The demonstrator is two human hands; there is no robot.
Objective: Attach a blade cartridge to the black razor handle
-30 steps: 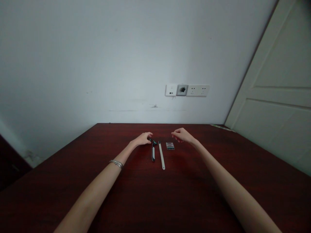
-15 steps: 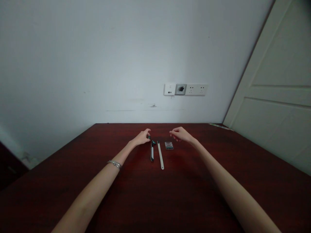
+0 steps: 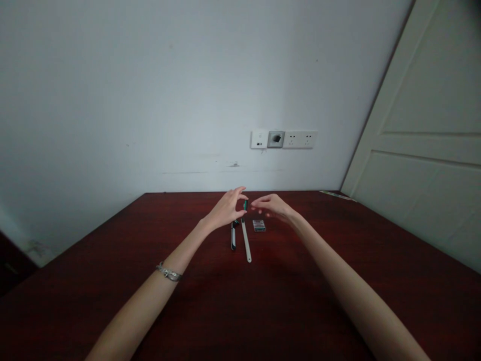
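Observation:
My left hand [image 3: 226, 206] is raised over the table, with thumb and fingers pinching a small green-and-black razor cartridge [image 3: 245, 205] by its ends. Just right of it, my right hand [image 3: 272, 205] points its loosely bent fingers at the cartridge, a small gap between; nothing shows in them. Below my left hand lies a razor [image 3: 233, 236] with a white-and-black handle, its head partly hidden by the hand. Beside the razor is a long thin white stick [image 3: 246, 241] with a hole at its near end. A small clear plastic case [image 3: 259, 225] rests below my right hand.
The dark red wooden table [image 3: 240, 311] reaches back to a white wall [image 3: 188, 100]. Wall sockets [image 3: 283, 139] sit above its far edge. A pale panelled door [image 3: 424, 150] stands at the right. A flat strip [image 3: 338, 195] lies at the far right edge.
My left hand has risen and moved right with the cartridge, now over the top of the stick. My right hand has come slightly left, its fingers less curled.

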